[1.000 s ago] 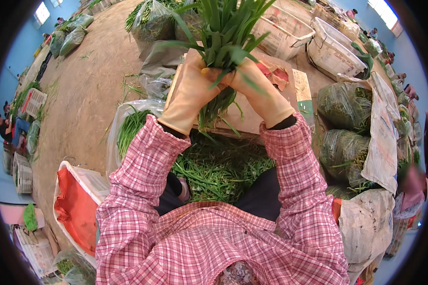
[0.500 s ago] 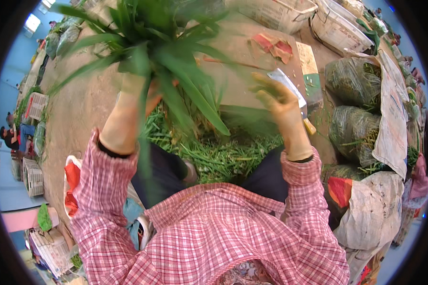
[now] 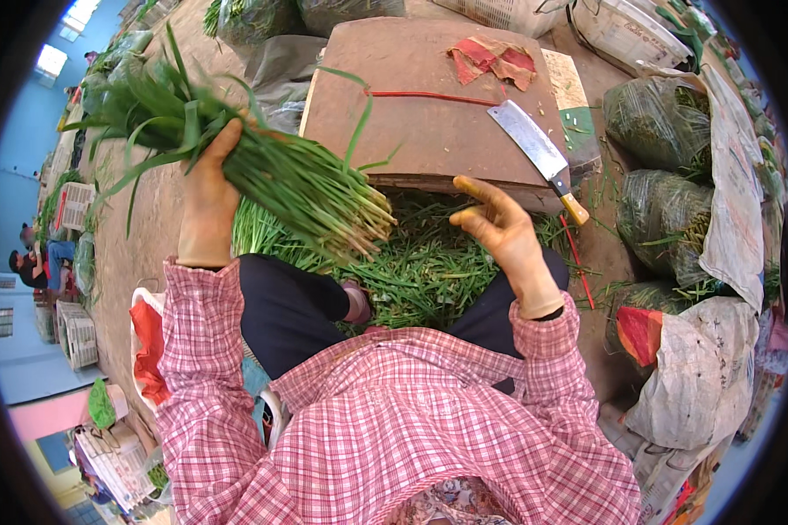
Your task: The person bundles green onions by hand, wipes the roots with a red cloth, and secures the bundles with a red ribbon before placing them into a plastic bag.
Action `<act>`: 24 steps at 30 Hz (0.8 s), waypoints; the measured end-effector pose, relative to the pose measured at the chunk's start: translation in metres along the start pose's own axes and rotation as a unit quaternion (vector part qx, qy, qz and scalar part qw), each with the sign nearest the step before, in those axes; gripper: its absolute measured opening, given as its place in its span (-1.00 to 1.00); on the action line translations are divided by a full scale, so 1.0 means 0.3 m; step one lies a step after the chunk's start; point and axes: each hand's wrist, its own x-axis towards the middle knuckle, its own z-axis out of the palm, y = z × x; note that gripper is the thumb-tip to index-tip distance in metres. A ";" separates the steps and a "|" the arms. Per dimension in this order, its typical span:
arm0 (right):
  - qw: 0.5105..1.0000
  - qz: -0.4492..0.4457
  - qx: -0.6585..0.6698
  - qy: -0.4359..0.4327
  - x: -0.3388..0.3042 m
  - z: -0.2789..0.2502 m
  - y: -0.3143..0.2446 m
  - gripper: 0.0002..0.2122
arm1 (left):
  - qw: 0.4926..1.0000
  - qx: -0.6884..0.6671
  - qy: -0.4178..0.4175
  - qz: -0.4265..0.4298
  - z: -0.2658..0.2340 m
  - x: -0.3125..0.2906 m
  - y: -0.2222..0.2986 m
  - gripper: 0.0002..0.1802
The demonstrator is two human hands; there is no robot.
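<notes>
My left hand [image 3: 210, 197], in a thin tan glove, is closed round a thick bunch of garlic chives [image 3: 302, 188]. The bunch tilts, with its loose green leaves to the upper left and its pale stem ends toward the middle. Nothing is in my gloved right hand [image 3: 503, 232]; its fingers are apart and half bent, just in front of the wooden board [image 3: 411, 61]. A cleaver [image 3: 534, 144] lies on the board's right side, its wooden handle sticking out past the edge. Green trimmings [image 3: 429, 280] cover the ground between my knees.
A red strip [image 3: 433, 97] and a torn red-and-tan scrap [image 3: 492, 61] lie on the board. Stuffed plastic bags of greens [image 3: 661, 122] and a white sack [image 3: 696, 376] line the right. White crates [image 3: 626, 35] stand at the back. More chives [image 3: 263, 236] lie beside my left knee.
The chive bunch has swung from leaves toward me to lying aslant, stem ends now toward the middle. My left hand moved slightly left; my right hand came lower and nearer.
</notes>
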 end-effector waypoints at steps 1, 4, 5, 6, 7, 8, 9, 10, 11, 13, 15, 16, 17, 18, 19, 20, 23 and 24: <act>1.000 0.025 -0.007 -0.001 -0.016 0.004 0.008 -0.54 | 1.000 -0.027 -0.004 -0.012 -0.016 -0.008 0.002 -0.69; 1.000 0.014 -0.010 0.001 -0.009 0.019 0.035 -0.36 | 0.994 -0.099 -0.012 -0.050 -0.110 -0.039 0.013 -0.67; 1.000 0.011 -0.019 0.000 -0.009 0.037 0.022 -0.32 | 0.992 -0.111 -0.032 -0.045 -0.137 -0.048 -0.002 -0.66; 0.999 0.030 0.003 -0.033 0.002 0.062 -0.006 -0.22 | 0.990 -0.123 -0.051 -0.038 -0.143 -0.076 0.002 -0.64; 0.996 -0.013 -0.013 -0.083 0.020 0.093 -0.033 -0.15 | 0.988 -0.134 -0.071 -0.031 -0.148 -0.092 0.009 -0.62; 0.991 -0.008 -0.041 -0.127 0.036 0.129 -0.075 -0.10 | 0.978 -0.173 -0.039 -0.106 -0.189 -0.083 -0.003 -0.54; 0.984 -0.007 -0.083 -0.160 0.062 0.161 -0.081 -0.06 | 0.979 -0.184 -0.063 -0.068 -0.174 -0.098 -0.001 -0.54; 0.974 -0.009 -0.125 -0.189 0.088 0.186 -0.084 -0.02 | 0.976 -0.196 -0.090 -0.032 -0.141 -0.118 -0.014 -0.55; 0.964 -0.002 -0.144 -0.225 0.105 0.195 -0.085 0.00 | 0.971 -0.209 -0.117 0.005 -0.122 -0.126 -0.024 -0.55; 0.947 -0.048 -0.156 -0.276 0.138 0.223 -0.045 -0.21 | 0.959 -0.240 -0.151 0.015 -0.124 -0.122 -0.031 -0.57; 0.915 0.020 -0.282 -0.290 0.123 0.229 -0.059 -0.51 | 0.951 -0.257 -0.169 0.032 -0.128 -0.128 -0.034 -0.57; 0.918 0.044 -0.299 -0.258 0.102 0.235 -0.072 -0.72 | 0.953 -0.254 -0.158 0.048 -0.156 -0.128 -0.037 -0.56; 0.933 0.068 -0.266 -0.234 0.086 0.219 -0.060 -0.75 | 0.955 -0.250 -0.148 0.064 -0.201 -0.123 -0.045 -0.55; 0.946 0.092 -0.233 -0.206 0.068 0.182 -0.047 -0.77 | 0.955 -0.247 -0.141 0.080 -0.235 -0.116 -0.038 -0.55; 0.957 0.116 -0.199 -0.178 0.062 0.141 -0.023 -0.79 | 0.959 -0.239 -0.121 0.087 -0.261 -0.116 -0.027 -0.54; 0.968 0.163 -0.159 -0.102 0.067 0.091 0.020 -0.78 | 0.962 -0.233 -0.104 0.094 -0.273 -0.112 -0.019 -0.53; 0.983 0.152 -0.067 -0.082 0.093 0.022 0.043 -0.72 | 0.965 -0.231 -0.091 0.089 -0.265 -0.099 -0.034 -0.52; 0.992 0.081 -0.030 -0.096 0.101 0.098 0.018 -0.68 | 0.965 -0.226 -0.098 0.086 -0.246 -0.109 -0.045 -0.52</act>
